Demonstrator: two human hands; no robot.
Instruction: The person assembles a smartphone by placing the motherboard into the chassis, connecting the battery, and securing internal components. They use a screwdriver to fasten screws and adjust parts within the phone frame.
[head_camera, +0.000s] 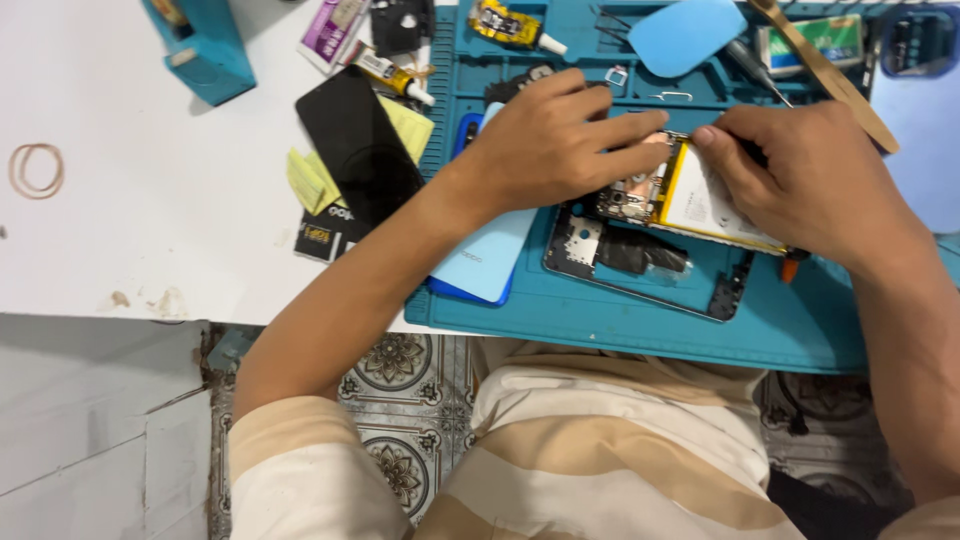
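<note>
The opened phone (650, 245) lies on the teal work mat (620, 320) in front of the person, its long axis running left to right and tilting slightly toward the near right. Its dark frame is bare at the near side, with black parts and a pale metal plate showing inside, while a white battery with a yellow edge (715, 200) sits angled across its far half, next to a coppery circuit board (635, 190). The left hand (550, 140) rests flat over the board end, fingers stretched out together and pressing down. The right hand (800, 170) curls over the battery's far right corner, fingertips pinched at its edge. A light blue back cover (485, 255) lies just left of the phone, and a black screen panel (360, 145) lies farther left on the white table (150, 230).
</note>
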